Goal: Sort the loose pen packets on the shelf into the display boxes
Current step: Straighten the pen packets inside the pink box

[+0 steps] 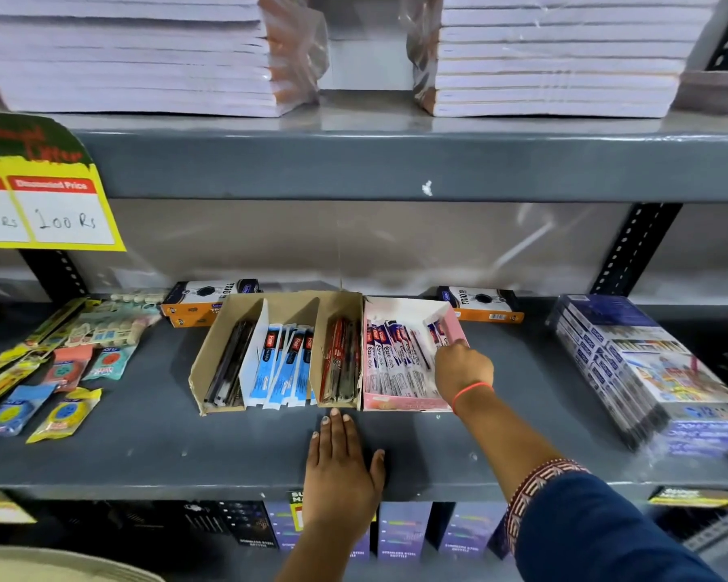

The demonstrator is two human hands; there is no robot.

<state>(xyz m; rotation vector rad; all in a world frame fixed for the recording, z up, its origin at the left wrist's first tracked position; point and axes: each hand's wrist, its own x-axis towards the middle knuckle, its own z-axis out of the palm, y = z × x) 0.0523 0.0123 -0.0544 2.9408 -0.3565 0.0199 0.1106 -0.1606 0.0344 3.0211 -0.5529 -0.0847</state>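
Observation:
A brown cardboard display box (223,329) stands mid-shelf with three compartments: black pen packets (228,367) on the left, blue-and-white packets (284,363) in the middle, red-and-black packets (340,363) on the right. Against its right side stands a pink box (454,325) full of white-and-blue pen packets (391,359). My right hand (461,367) reaches into the pink box's right side, fingers curled among the packets; whether it grips one is hidden. My left hand (339,459) lies flat on the grey shelf (144,447), fingertips just short of the brown box's front.
Sharpener and eraser packets (59,413) and yellow strip packs (55,321) lie at the left. Two orange-and-black boxes (194,304) sit behind the display boxes. A wrapped stack of colour-pen packs (648,371) fills the right. Notebook stacks (135,56) rest on the shelf above.

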